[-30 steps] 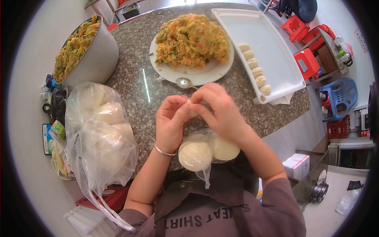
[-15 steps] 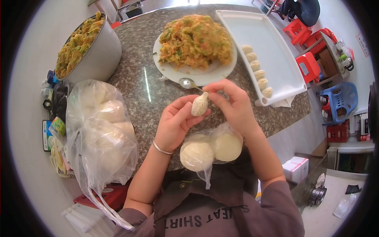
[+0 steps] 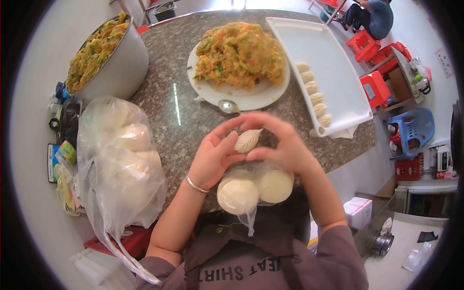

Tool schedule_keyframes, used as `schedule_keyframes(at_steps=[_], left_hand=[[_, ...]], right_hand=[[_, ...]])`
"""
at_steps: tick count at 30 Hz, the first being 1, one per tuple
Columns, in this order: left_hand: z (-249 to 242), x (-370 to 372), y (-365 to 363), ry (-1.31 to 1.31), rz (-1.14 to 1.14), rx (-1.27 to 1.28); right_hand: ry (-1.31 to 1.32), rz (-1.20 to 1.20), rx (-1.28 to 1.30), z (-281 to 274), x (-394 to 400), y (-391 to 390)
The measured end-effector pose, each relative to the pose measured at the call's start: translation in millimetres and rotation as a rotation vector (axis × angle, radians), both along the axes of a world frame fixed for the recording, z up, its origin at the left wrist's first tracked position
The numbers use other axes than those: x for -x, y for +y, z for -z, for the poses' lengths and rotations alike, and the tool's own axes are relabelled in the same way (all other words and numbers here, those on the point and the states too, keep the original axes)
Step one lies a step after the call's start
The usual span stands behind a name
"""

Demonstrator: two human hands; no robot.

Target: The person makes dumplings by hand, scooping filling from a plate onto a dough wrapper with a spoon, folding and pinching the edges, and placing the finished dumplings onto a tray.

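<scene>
A leaf-shaped dumpling (image 3: 248, 141) with a pleated seam lies in the fingers of my left hand (image 3: 211, 157), its pointed tip toward the right. My right hand (image 3: 285, 142) curves around the dumpling's far and right sides, thumb and fingers apart; whether a fingertip touches it is hard to tell. Just below my hands, two stacks of round dough wrappers (image 3: 238, 193) sit in clear plastic. Beyond my hands is a metal spoon (image 3: 227, 106) beside a white plate (image 3: 194, 79) heaped with orange-green filling (image 3: 239, 58). Several finished dumplings (image 3: 316, 98) line the left side of a white tray (image 3: 324, 46).
On the left, a large metal pot (image 3: 123, 65) holds more filling, and a clear plastic bag (image 3: 126, 162) of pale dough rounds lies nearer me. The stone tabletop (image 3: 166, 96) ends at right. Red stools (image 3: 363, 45), a blue plastic chair (image 3: 414, 123) and a seated person (image 3: 379, 20) are beyond.
The dumpling has turned from tip-up to tip pointing right. My right hand's fingers have come off its tip and spread around it. My left hand still holds it.
</scene>
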State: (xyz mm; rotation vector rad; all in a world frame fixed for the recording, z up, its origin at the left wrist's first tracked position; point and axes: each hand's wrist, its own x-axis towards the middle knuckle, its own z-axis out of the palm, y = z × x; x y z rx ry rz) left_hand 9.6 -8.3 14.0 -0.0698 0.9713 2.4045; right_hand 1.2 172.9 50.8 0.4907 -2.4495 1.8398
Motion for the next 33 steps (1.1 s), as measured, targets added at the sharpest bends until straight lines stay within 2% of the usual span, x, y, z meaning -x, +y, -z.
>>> schedule_keyframes(at_steps=[2, 4, 6, 8, 10, 11, 13, 14, 15, 16, 17, 21, 23, 24, 26, 27, 29, 31, 32, 33], left_hand=[[1, -1, 4, -0.010, -0.038, 0.054], [10, 1, -6, 0.012, 0.096, -0.041], [8, 2, -4, 0.023, 0.085, -0.048], [5, 1, -3, -0.022, 0.038, 0.011], [9, 1, -4, 0.002, 0.050, -0.017], [11, 1, -4, -0.004, 0.060, -0.017], [13, 2, -5, -0.013, 0.067, -0.037], [13, 2, -5, 0.009, 0.067, -0.038], [14, 3, -6, 0.001, 0.062, -0.036], [14, 3, -7, -0.011, 0.056, -0.034], [14, 3, -7, -0.017, 0.053, -0.029], [14, 4, -6, -0.018, 0.073, -0.033], [14, 2, -7, -0.024, 0.067, -0.023], [15, 1, -7, -0.036, 0.073, -0.019], [16, 3, -8, -0.005, 0.051, -0.040], [15, 3, -8, -0.010, 0.046, -0.034], [15, 3, -7, -0.020, 0.049, -0.044], [17, 3, -7, -0.020, 0.056, -0.045], [17, 2, -7, -0.045, 0.050, -0.037], [17, 2, -7, -0.030, 0.052, -0.037]], right_hand=[[0.118, -0.259, -0.219, -2, 2, 6], [0.155, -0.219, -0.228, -12, 16, 23], [0.085, 0.029, -0.044, -14, 41, 46], [0.132, 0.275, -0.073, -13, 86, 79], [0.245, 0.441, -0.259, 14, 142, 119], [0.268, 0.449, -0.256, 25, 156, 127], [-0.030, 0.392, -0.448, 31, 177, 136], [-0.008, 0.397, -0.445, 29, 182, 139], [-0.106, 0.295, -0.438, 23, 182, 134], [-0.207, 0.191, -0.431, 18, 181, 130], [-0.221, 0.191, -0.532, 12, 178, 130], [-0.252, 0.103, -0.510, 4, 172, 132], [-0.119, 0.150, -0.371, 8, 163, 131], [-0.132, 0.153, -0.367, 7, 154, 129], [0.089, 0.207, -0.241, -10, 127, 120], [0.091, 0.178, -0.269, -22, 102, 110], [-0.092, -0.039, -0.264, -43, 44, 87], [0.029, -0.366, -0.293, -36, -1, 73], [-0.013, -0.424, -0.336, -35, -21, 66], [0.041, -0.375, -0.373, -28, -38, 59]])
